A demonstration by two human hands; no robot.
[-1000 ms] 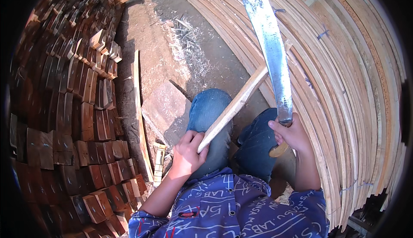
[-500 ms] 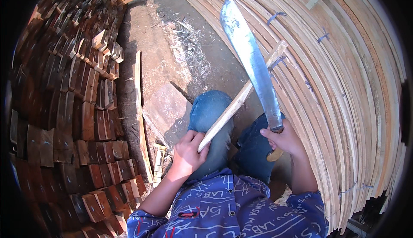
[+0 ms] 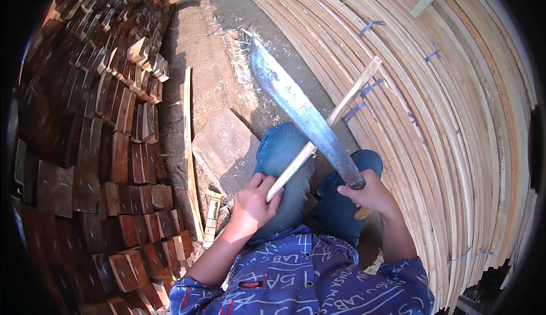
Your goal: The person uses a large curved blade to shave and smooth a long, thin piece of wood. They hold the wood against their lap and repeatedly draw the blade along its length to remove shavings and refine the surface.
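Observation:
My left hand (image 3: 255, 204) is closed around the near end of a pale wooden stick (image 3: 344, 105), which slants up and away to the right over my knee. My right hand (image 3: 371, 194) grips the handle of a machete (image 3: 298, 107) with a broad, stained steel blade. The blade points up and to the left, crossing over the stick around its middle and hiding a piece of it. Just left of the blade, a small raised shaving shows on the stick. Part of the machete's handle is covered by my fingers.
Stacked reddish-brown wood blocks (image 3: 128, 155) fill the left side. Long bundled strips of pale timber (image 3: 432, 138) curve along the right, tied with blue bands. A square slab (image 3: 226, 147), a thin wood strip (image 3: 188, 138) and scattered shavings (image 3: 242, 70) lie on the ground ahead.
The machete has swung down and left, its tip dropping and its blade now lying across the stick nearer my left hand. My left hand keeps its hold on the stick.

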